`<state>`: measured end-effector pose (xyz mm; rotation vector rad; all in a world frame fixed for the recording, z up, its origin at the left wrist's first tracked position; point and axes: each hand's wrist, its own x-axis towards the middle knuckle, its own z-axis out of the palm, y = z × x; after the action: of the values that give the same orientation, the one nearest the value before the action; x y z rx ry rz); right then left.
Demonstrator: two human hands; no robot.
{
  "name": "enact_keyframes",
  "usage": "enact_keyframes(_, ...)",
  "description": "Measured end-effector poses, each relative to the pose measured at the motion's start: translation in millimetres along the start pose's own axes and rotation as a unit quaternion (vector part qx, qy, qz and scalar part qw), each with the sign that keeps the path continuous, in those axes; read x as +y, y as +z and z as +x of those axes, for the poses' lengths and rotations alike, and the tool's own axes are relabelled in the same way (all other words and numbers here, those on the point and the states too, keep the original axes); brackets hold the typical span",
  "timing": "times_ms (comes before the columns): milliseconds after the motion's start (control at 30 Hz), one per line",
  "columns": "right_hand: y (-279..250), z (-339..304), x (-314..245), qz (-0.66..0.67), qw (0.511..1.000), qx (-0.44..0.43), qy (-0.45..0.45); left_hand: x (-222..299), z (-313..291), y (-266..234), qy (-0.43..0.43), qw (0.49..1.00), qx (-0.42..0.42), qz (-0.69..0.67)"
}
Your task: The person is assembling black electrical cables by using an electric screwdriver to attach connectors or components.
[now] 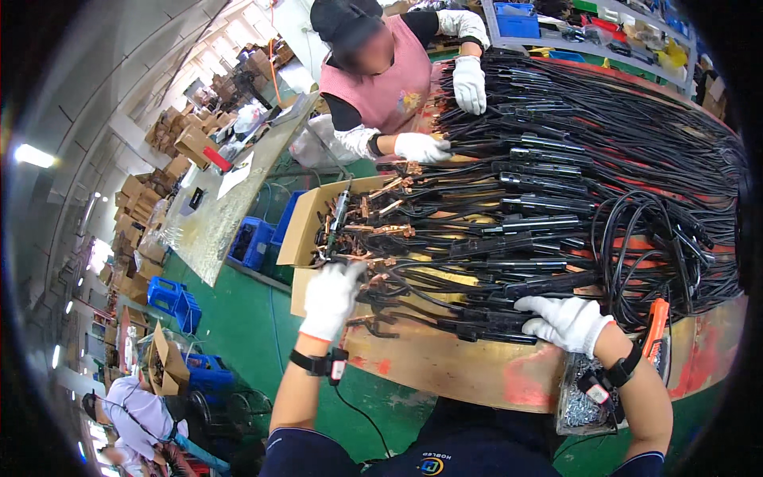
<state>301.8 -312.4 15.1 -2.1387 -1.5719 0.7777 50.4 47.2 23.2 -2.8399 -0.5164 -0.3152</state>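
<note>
My left hand (330, 300), in a white glove, has its fingers curled at the near-left table edge, beside the copper-coloured clamp heads (380, 274). What lies between its fingertips is hidden. My right hand (566, 322), gloved too, grips the end of a black cable handle (497, 324) in the nearest row. Many black cables (652, 119) with such handles lie side by side across the table, copper ends to the left. A silver, pen-shaped power tool (340, 213) stands upright just beyond my left hand, over an open cardboard box (306, 226) holding copper parts.
Across the table a co-worker (385, 75) in white gloves handles the far cables. By my right forearm are a tray of small metal screws (584, 397) and an orange-handled tool (656, 322). A coiled cable (652, 246) lies at right. Blue bins (253, 242) stand left.
</note>
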Motion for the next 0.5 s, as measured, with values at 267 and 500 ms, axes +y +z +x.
enact_keyframes(267,-13,4,1,-0.043,0.999,-0.004,0.002,65,-40,-9,0.061,0.991,-0.122,-0.008)
enact_keyframes(500,-35,-11,-19,-0.093,0.994,-0.020,0.044,28,-50,-7,0.007,0.988,-0.120,-0.094)
